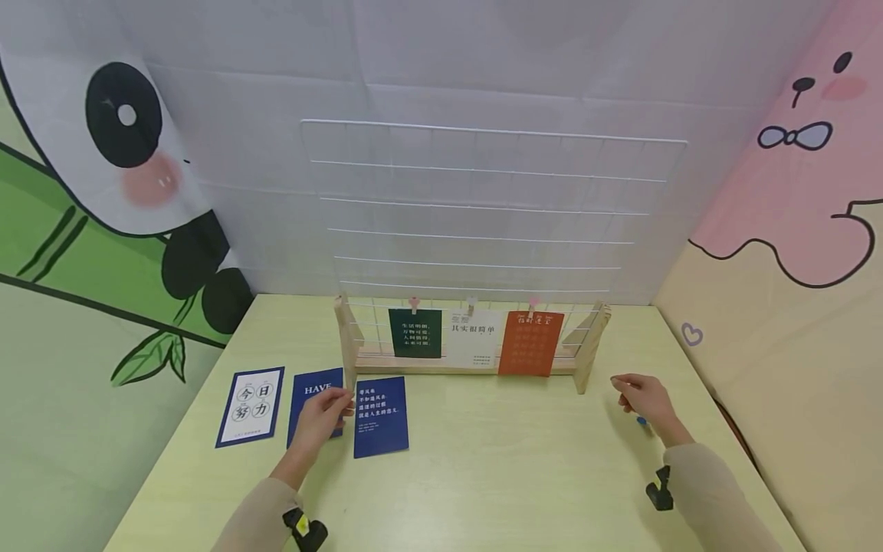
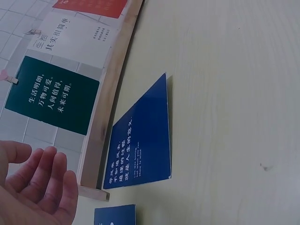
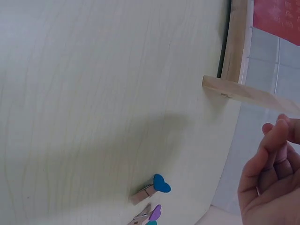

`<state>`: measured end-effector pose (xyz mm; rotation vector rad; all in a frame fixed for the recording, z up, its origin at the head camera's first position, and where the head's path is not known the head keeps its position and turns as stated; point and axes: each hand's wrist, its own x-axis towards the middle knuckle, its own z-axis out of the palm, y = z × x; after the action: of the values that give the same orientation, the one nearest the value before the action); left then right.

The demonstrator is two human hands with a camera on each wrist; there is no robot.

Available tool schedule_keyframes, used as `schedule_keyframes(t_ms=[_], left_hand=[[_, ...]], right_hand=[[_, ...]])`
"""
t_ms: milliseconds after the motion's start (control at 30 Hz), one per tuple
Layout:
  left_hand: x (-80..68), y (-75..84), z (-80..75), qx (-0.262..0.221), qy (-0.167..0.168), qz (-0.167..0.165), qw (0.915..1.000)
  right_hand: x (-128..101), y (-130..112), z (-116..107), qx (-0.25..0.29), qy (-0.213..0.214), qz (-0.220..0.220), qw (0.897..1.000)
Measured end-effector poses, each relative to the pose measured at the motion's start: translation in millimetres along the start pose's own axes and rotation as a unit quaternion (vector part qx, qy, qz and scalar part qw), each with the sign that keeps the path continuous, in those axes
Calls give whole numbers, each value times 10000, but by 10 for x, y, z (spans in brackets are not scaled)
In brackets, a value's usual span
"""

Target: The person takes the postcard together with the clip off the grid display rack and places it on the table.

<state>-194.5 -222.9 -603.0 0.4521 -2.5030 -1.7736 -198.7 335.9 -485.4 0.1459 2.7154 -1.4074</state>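
The left hand rests over the table in front of the rack, its fingers straight and relaxed, lying on the "HAVE" card and just beside the blue card with white text. It holds nothing. The right hand hovers near the right foot of the rack, with fingers loosely curled and nothing between them, as the right wrist view shows. Just below it on the table lie small wooden pegs with coloured heart tips (one blue, one purple).

The blue card lies flat, touching the left foot of the rack. A white card with a dark border lies further left of the rack.

The cards look like thin, stiff, smooth paper: light, a little slippery on the pale wood-grain table, and easy to bend. A flat card is probably best taken at a free edge or corner, by sliding a finger under it and pinching. The pegs are light and hard, and best pinched at the plain wooden tail.

The rack is pale wood with a white wire grid standing in it. On the lowest wire hang three cards on pegs: a green card, a cream card and an orange card.
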Motion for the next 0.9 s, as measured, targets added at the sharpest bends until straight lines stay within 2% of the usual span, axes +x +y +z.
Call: schedule_keyframes(t_ms=[100,167,267,367,433,533,667,900], left_hand=[[-44,69,11,-76,-63,180,9998],[-129,194,8,-167,-149,285,9993],[-359,544,-23,-277,-343,388,9983],[-583,904,-50,-343,-462,314,9979],[-672,1051,-57,-317,-483,323,9978],[-701,1103,-42,-212,-458,256,9984],[-674,1075,0,9,-379,276,9989],[-669,1127,53,-159,-442,171,9988]], right_hand=[[7,-55,54,131,-90,-23,9999],[11,-88,89,191,-115,-74,9997],[19,-137,141,253,-143,-150,9995],[25,-190,193,293,-142,-284,9991],[25,-221,229,361,-176,-333,9986],[22,-265,280,498,-236,-364,9978],[17,-321,343,610,-315,-420,9968],[0,-440,450,716,-490,-552,9947]])
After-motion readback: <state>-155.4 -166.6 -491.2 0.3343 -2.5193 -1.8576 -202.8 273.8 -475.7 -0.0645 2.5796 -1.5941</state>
